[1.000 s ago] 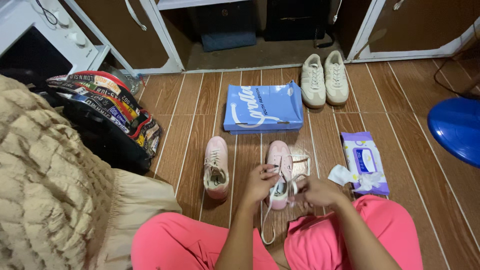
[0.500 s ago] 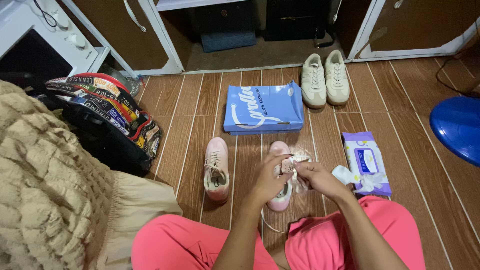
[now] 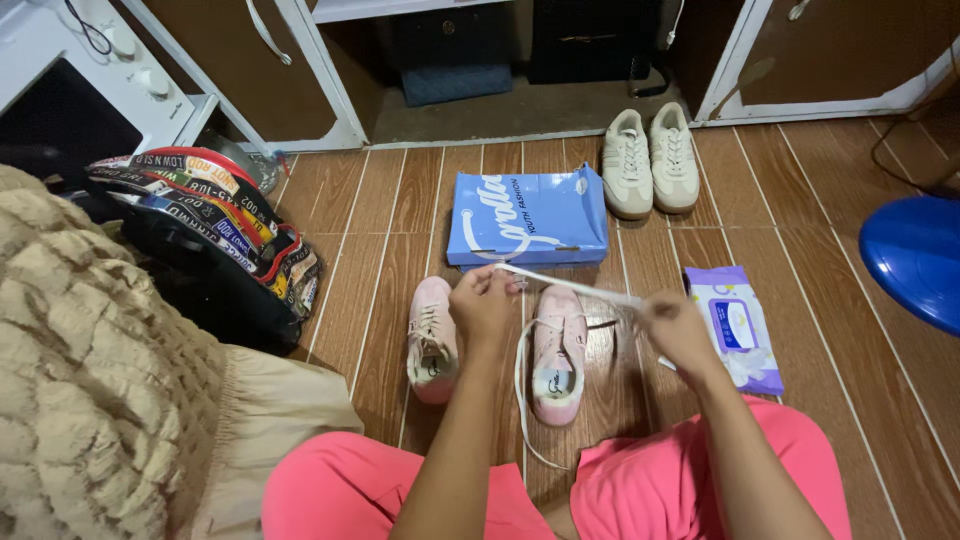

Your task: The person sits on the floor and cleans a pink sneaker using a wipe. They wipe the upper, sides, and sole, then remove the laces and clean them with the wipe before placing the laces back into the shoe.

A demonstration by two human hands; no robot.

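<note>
Two pink sneakers lie on the wooden floor in front of my knees, the left one [image 3: 432,338] laced and the right one [image 3: 559,352] with its lace loose. A white shoelace [image 3: 565,285] is stretched taut between my hands above the right sneaker. My left hand [image 3: 483,302] pinches its left end and my right hand [image 3: 672,328] grips its right end. The rest of the lace loops down beside the right sneaker toward my pink trousers.
A blue paper bag [image 3: 527,218] lies flat beyond the sneakers. A beige pair of sneakers [image 3: 649,158] stands by an open cabinet. A purple wet-wipe pack [image 3: 734,326] is at right, a blue stool [image 3: 915,256] far right, a patterned bag [image 3: 205,232] and beige blanket [image 3: 90,380] left.
My hands have lifted off the right pink sneaker and moved apart, pulling the white lace out straight between them. The crumpled white wipe beside the pack is now hidden behind my right hand.
</note>
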